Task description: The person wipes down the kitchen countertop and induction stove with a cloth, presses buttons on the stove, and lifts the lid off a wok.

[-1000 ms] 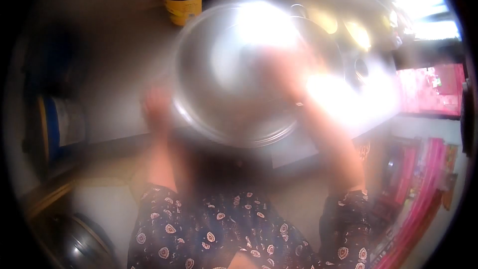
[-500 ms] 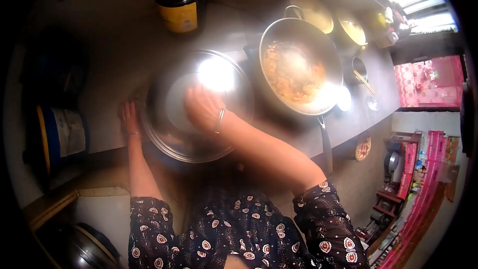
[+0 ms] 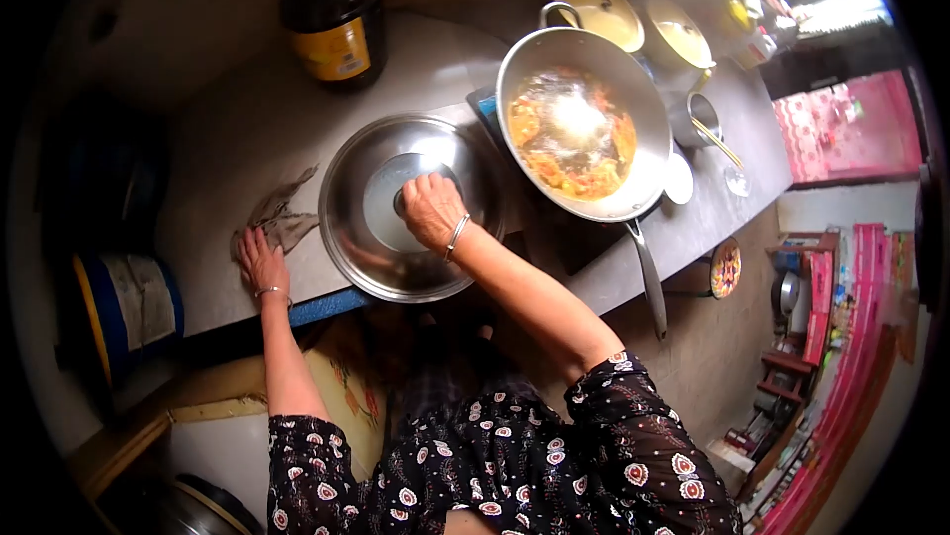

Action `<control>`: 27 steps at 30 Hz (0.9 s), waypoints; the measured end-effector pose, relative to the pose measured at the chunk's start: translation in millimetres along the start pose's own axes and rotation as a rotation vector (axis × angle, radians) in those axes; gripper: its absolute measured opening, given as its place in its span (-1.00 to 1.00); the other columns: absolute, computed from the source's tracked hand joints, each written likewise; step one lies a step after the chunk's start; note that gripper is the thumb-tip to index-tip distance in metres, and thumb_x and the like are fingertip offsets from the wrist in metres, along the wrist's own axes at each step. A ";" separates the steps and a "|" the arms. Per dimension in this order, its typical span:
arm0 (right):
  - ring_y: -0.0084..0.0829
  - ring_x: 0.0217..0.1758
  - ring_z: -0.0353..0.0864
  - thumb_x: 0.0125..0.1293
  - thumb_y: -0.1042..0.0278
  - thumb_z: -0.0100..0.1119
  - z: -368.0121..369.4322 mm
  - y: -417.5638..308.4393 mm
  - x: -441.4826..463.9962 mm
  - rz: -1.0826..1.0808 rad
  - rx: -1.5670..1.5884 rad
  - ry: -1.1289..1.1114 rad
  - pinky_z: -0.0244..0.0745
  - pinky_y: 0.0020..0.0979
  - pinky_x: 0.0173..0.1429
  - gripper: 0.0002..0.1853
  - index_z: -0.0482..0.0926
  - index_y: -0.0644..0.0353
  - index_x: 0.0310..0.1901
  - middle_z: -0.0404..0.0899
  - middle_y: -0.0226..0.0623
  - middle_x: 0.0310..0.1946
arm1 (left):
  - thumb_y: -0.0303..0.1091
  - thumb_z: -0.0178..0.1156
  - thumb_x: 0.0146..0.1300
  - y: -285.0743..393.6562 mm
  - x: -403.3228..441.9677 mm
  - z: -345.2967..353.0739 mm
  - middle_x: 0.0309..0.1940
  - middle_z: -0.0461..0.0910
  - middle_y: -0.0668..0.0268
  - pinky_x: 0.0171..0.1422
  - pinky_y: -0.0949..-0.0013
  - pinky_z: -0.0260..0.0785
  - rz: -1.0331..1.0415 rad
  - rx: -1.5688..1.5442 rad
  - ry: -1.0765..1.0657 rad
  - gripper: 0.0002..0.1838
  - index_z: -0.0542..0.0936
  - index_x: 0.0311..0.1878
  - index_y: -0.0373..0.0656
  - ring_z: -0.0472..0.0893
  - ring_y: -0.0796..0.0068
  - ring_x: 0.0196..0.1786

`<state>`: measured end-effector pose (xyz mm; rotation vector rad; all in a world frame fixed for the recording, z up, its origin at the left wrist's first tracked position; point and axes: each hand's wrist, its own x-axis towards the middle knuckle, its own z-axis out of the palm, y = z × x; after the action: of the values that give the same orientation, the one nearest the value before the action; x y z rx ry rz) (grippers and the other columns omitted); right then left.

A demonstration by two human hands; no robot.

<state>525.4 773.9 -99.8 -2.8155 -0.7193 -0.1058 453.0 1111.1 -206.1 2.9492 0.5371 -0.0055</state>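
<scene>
A wide steel lid (image 3: 341, 238) with a glass centre lies on the counter left of the pan. My right hand (image 3: 432, 213) is closed around the dark knob in its middle. My left hand (image 3: 261, 263) lies with fingers stretched out on a crumpled grey-brown cloth (image 3: 289, 223), left of the lid. To the right, a deep long-handled pan (image 3: 648, 164) holds orange and yellow food in liquid, with a bright glare over it. It stands on a dark cooktop (image 3: 554, 238), mostly hidden beneath it.
A large dark bottle with a yellow label (image 3: 336, 48) stands at the back. Behind the pan are yellow lids (image 3: 599, 10). A metal cup with chopsticks (image 3: 700, 119) sits to its right. The pan's handle (image 3: 648, 283) juts past the counter edge. A blue-and-yellow container (image 3: 129, 302) is far left.
The haze over the view has thinned, and the cloth under my left hand now shows clearly. The view has shifted a little. My right hand stays on the lid's knob.
</scene>
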 end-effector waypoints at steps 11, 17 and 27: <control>-0.11 -0.23 0.45 0.10 0.29 0.23 -93.9 -50.1 -109.3 0.217 0.562 0.083 0.40 -0.17 -0.17 -0.72 0.41 0.22 -0.23 0.42 -0.13 -0.36 | -0.08 0.12 0.19 22.0 5.6 -26.5 0.36 0.24 0.20 0.43 -0.08 -0.09 -0.084 -0.052 0.180 -0.43 0.40 0.25 -0.11 0.10 0.12 0.43; -0.07 -0.14 0.55 0.30 0.14 0.06 -122.0 -7.8 -226.9 0.292 0.857 -0.200 0.46 -0.16 -0.07 -0.71 0.52 0.23 -0.18 0.55 -0.09 -0.29 | -0.33 0.12 0.22 108.9 -71.8 -66.4 0.18 0.43 0.04 0.34 0.14 0.16 0.305 -0.295 0.318 -0.58 0.46 0.14 -0.27 0.37 0.06 0.24; -0.10 -0.04 0.56 0.32 0.06 0.02 -137.0 88.7 -446.3 0.509 0.887 -0.531 0.44 -0.22 0.08 -0.59 0.57 0.28 -0.09 0.59 -0.05 -0.18 | -0.12 -0.12 0.40 330.2 -355.1 -93.8 0.21 0.43 0.12 0.37 0.33 0.17 0.562 -0.811 -1.315 -0.52 0.38 0.25 -0.21 0.41 0.27 0.25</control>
<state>175.2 458.0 -41.9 -2.0430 -0.0468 0.8473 234.4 694.3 -56.5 1.6519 -0.3984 -1.1895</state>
